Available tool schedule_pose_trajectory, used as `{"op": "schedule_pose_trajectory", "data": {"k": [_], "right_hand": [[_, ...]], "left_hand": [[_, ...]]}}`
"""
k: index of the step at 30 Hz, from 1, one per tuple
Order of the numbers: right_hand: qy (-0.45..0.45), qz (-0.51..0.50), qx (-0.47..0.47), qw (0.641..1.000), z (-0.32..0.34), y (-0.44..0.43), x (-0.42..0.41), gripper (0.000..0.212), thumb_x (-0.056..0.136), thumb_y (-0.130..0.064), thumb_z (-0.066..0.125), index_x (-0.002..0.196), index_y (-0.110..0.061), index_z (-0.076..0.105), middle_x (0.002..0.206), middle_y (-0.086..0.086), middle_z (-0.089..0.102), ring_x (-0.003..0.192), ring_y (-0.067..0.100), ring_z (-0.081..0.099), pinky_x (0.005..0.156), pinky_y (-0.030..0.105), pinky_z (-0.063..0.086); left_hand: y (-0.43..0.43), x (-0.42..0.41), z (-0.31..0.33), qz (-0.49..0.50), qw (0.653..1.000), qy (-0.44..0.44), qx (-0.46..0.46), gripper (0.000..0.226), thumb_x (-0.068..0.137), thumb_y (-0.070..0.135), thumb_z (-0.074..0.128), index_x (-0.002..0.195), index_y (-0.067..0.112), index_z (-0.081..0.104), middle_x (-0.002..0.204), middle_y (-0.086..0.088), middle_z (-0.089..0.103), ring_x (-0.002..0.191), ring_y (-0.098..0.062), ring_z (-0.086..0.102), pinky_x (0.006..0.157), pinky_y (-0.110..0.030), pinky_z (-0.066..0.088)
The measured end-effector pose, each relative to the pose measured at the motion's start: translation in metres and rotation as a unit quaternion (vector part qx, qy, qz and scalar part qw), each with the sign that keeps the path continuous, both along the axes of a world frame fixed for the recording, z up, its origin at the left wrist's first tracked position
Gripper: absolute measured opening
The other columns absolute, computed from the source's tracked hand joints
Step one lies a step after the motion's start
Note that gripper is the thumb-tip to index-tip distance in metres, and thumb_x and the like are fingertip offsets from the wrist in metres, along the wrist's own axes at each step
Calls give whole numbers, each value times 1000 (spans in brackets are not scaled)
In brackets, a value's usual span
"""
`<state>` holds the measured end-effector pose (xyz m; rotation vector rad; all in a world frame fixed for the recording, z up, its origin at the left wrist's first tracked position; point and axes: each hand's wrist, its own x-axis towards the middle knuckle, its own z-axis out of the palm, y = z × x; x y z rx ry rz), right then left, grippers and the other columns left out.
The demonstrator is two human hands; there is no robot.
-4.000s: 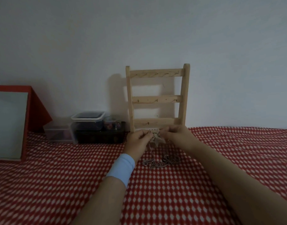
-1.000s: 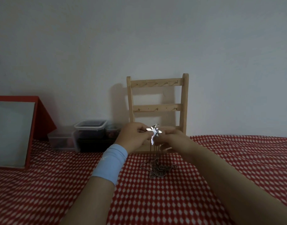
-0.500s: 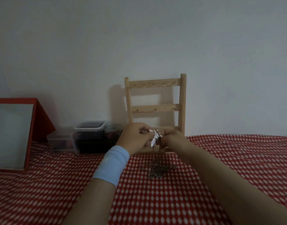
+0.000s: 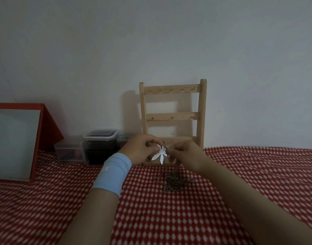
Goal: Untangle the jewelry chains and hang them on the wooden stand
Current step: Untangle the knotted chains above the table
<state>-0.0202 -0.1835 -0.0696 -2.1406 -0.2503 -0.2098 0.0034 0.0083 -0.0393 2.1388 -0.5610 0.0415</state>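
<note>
A wooden stand (image 4: 173,116) with three hook rails leans upright against the wall, all hooks bare. In front of its base my left hand (image 4: 140,149) and my right hand (image 4: 186,154) pinch a shiny silver leaf pendant (image 4: 160,153) between them, held above the cloth. Thin chain hangs from the pendant down to a tangled heap of chains (image 4: 173,182) on the red checked cloth (image 4: 169,218). A light blue wristband sits on my left wrist.
Left of the stand are clear plastic containers (image 4: 98,145) with dark contents. A red-framed mirror (image 4: 15,144) leans at the far left. The white wall stands close behind everything.
Over four seconds both hands lifted the pendant off the heap. In the last half second the leaf has turned flat toward me and the hands have shifted slightly apart.
</note>
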Motion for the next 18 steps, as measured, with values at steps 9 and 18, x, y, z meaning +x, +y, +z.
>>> {"op": "schedule_pose_trajectory", "data": {"k": [9,18], "right_hand": [[-89,21,-101,991,4,-3,-3,21,103,-32,57,110,-26,76,99,-16,71,87,-1,65,75,13,52],[-54,-77,-37,995,9,1,-6,46,107,-39,44,72,-18,64,64,-6,60,42,1,46,52,24,41]], "left_hand": [[9,-1,8,-30,998,20,57,28,99,11,53,108,30,71,92,16,63,83,-3,59,74,-17,48],[-9,0,2,4,994,35,-105,17,95,4,59,104,18,63,100,-12,62,86,-20,67,63,-26,58]]}}
